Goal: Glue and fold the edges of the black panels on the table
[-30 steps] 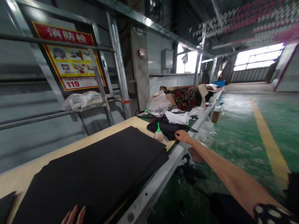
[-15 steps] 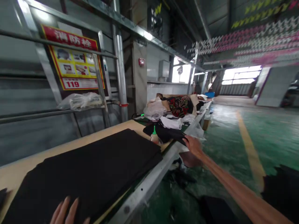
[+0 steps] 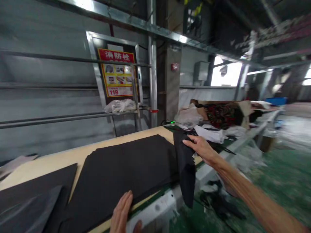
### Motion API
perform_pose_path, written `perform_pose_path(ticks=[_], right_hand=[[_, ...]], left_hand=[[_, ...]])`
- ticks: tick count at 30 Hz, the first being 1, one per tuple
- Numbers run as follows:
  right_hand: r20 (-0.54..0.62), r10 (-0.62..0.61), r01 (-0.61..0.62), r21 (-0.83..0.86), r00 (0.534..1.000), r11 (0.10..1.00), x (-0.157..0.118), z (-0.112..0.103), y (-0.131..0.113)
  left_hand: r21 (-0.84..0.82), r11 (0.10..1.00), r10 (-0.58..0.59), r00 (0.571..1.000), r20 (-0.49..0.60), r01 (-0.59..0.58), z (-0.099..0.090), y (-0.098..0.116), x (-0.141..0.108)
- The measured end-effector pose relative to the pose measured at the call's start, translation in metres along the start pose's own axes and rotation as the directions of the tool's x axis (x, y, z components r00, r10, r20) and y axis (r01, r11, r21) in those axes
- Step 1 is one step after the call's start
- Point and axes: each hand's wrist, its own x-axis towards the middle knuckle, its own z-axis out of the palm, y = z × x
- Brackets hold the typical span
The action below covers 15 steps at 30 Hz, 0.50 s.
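Note:
My left hand rests open at the near edge of a stack of black fabric sheets, its fingers against the cloth. The stack lies on a pale wooden cutting table. My right hand grips the top of a black cloth piece, which hangs down past the table's metal edge. A darker sheet lies at the lower left, apart from the stack.
Beyond my right hand lie white cloth, a plastic bag and patterned fabric on cardboard. A metal railing and fire hydrant sign stand behind the table. Scraps lie on the green floor below.
My right hand has lifted the black cloth off the table, and it now hangs from my grip. My view has swung left. My left hand has moved right along the stack's edge.

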Motion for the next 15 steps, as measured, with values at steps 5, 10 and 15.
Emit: perform_pose_path(ticks=[5,10,15], right_hand=[[0.116,-0.289,0.301,-0.099,0.95,0.949,0.046,0.123,-0.023],[0.448,-0.153,0.158,0.026,0.881,0.987,0.066,0.244,-0.003],[0.489,-0.364,0.447,-0.06,0.793,0.893,0.033,0.344,0.034]], left_hand=[[0.199,0.973,-0.126,0.991,0.042,0.116,-0.031,0.01,-0.007],[0.392,0.825,-0.392,0.912,-0.122,0.407,-0.083,-0.028,-0.042],[0.546,0.617,-0.636,0.768,-0.078,0.567,-0.126,-0.025,-0.05]])
